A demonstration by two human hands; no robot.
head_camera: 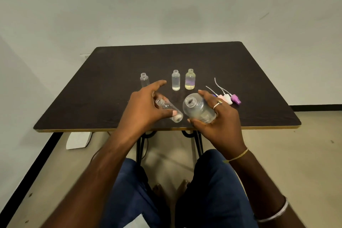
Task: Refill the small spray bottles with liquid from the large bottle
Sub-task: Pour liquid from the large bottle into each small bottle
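Head view. The left hand (146, 103) holds a small bottle (169, 110) tilted above the near table (92, 98) edge; the thumb lies across its lower body and the curled fingers support it from behind, while the index finger points forward, free. The right hand (220, 116) grips the large bottle (199, 109), thumb beneath and ringed fingers over its shoulder, with the uncapped mouth turned toward the small bottle's open neck. This pairing is judged to prepare a mouth-to-mouth pour. The held small bottle appears empty. The large bottle shows droplets on its wall, but its liquid level cannot be read. Beyond the left fingertips stands an uncapped empty bottle (144, 80). Between the two hands, farther back, stand a clear-filled bottle (175, 80) and, just beside it, a yellowish bottle (190, 79), both open. The spray heads (226, 98), dip tubes attached, lie just past the right fingers, presumably set aside for recapping.
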